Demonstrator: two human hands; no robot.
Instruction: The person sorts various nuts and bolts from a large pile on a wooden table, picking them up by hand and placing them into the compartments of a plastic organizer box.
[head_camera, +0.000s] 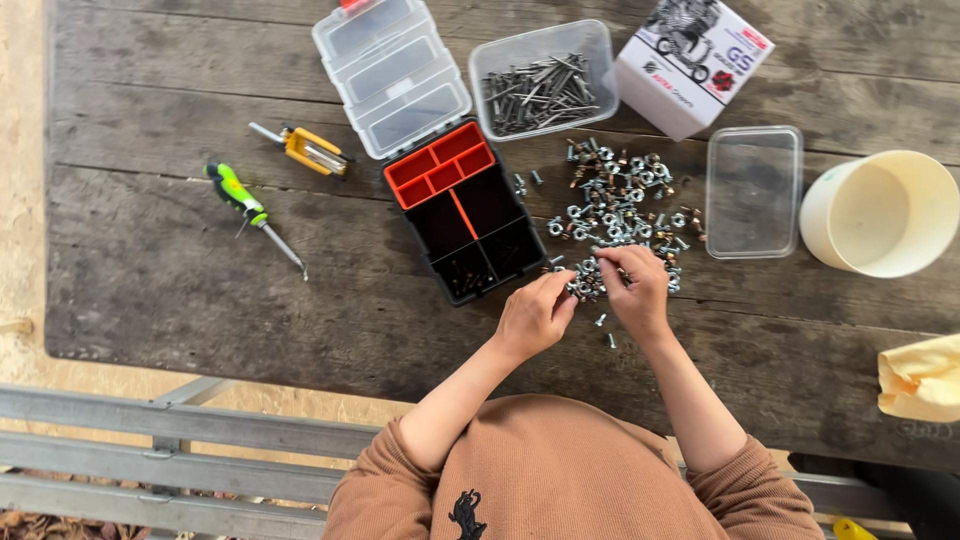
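Both hands meet over the near edge of the nut pile (620, 215): left hand (535, 315) and right hand (635, 290) each pinch small hardware (too tiny to tell which piece). Just left sits the organiser (470, 225), lid open; beyond, a tub of nails (540, 85) and a white box (690, 60).

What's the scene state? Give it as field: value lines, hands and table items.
surface: wooden table
left hand: fingertips pinching small hardware at the near edge of the pile
right hand: fingers on the same edge of the pile
pile: loose nuts and bolts
organizer: black and orange, clear lid open
tub: holds long screws
empty tub: right of pile
box: white
bucket: cream, on its side
screwdriver: green handle, far left
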